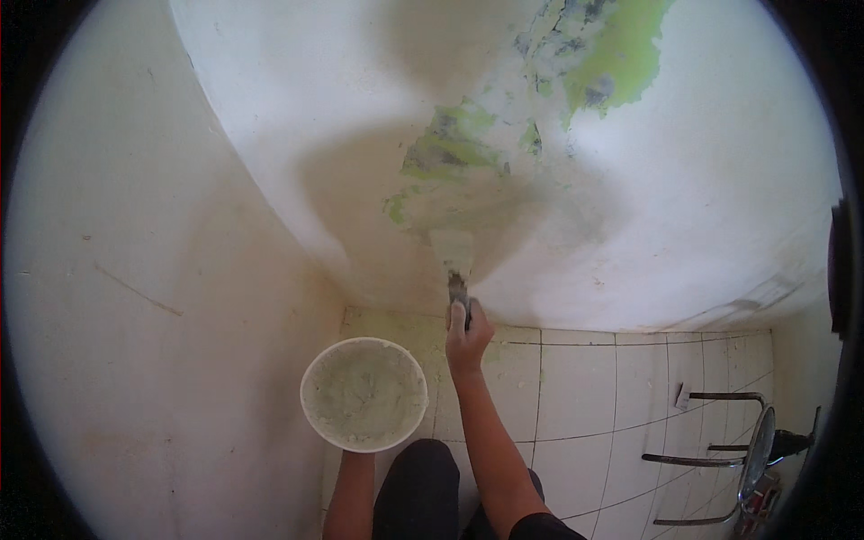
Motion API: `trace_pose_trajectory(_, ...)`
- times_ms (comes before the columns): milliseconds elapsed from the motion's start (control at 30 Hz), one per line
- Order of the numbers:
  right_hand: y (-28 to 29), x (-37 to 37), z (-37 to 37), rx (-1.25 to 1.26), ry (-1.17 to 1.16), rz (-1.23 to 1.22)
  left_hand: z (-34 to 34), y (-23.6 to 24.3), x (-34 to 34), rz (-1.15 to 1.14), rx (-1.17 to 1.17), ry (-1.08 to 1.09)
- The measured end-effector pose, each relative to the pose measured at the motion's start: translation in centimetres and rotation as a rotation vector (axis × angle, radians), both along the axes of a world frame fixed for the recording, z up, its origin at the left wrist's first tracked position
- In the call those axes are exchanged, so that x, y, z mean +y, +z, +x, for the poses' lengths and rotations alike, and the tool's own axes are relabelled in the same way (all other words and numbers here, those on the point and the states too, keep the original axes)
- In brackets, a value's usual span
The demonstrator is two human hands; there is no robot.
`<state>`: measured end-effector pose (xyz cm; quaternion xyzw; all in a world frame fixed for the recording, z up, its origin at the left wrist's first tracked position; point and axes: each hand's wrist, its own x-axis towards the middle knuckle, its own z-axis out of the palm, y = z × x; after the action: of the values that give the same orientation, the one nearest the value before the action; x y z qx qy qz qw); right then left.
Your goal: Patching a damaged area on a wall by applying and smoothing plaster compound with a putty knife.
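Wide head-worn view, looking down, fairly near, facing wall (558,211) and tiled floor (576,387)

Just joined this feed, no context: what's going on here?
A person's right-hand grip is closed on a scraper, its blade up at the wall, just below green patches. The left forearm runs up under a white bucket of pale paste; the left hand is hidden, so its hold can't be seen. A metal-legged stool is off to the right on the tiled floor.
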<state>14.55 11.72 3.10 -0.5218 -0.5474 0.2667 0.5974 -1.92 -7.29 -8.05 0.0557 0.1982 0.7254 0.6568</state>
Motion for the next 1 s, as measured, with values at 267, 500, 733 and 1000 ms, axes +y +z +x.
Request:
trace_pose_trajectory(267,-3.0,1.3,0.0,0.041,-0.046,-0.124,0.1,0.2,0.2,0.006,-0.014,-0.006)
trace_pose_trajectory(500,-3.0,-3.4,0.7,0.117,-0.078,-0.163,0.1,-0.1,-0.2,0.007,-0.015,0.01)
trace_pose_trajectory(733,4.2,2.5,0.4,0.151,0.025,-0.006,0.2,0.0,-0.5,-0.005,-0.016,0.005)
trace_pose_trajectory(1000,-9.0,-0.9,3.5,0.057,-0.029,-0.291,1.3,0.3,0.1,0.011,-0.031,-0.019)
